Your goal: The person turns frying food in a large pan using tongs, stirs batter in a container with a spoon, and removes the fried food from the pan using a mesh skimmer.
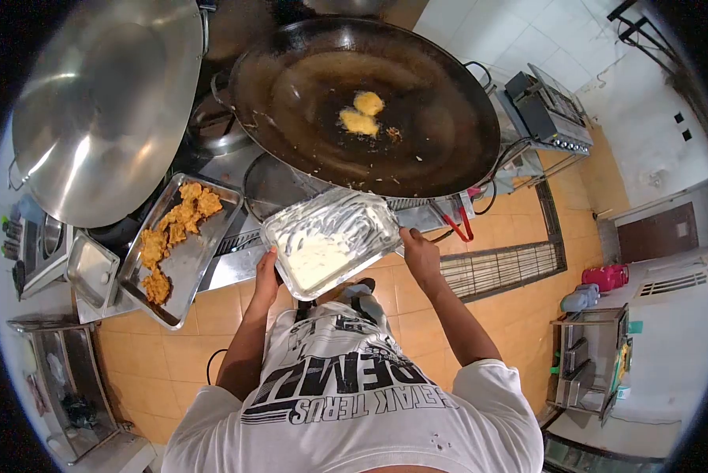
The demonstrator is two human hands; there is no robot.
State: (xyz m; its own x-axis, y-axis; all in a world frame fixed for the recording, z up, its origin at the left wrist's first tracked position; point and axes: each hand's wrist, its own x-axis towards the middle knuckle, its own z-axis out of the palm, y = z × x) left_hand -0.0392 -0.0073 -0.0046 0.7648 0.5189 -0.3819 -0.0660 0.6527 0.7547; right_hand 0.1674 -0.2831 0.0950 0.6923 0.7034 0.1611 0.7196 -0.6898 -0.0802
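Observation:
A metal tray smeared with white batter is held between both hands, tilted in front of the body. My left hand grips its left edge, and my right hand has hold of the right edge. Just beyond the tray stands a large dark wok of oil, where two yellow battered pieces float near a small brown crumb. To the left, golden-brown fried pieces lie in a second metal tray.
A large steel pan fills the upper left. A small metal tray sits beside the fried food. Red-handled tongs are right of the held tray. A floor grate and a shelf are at right.

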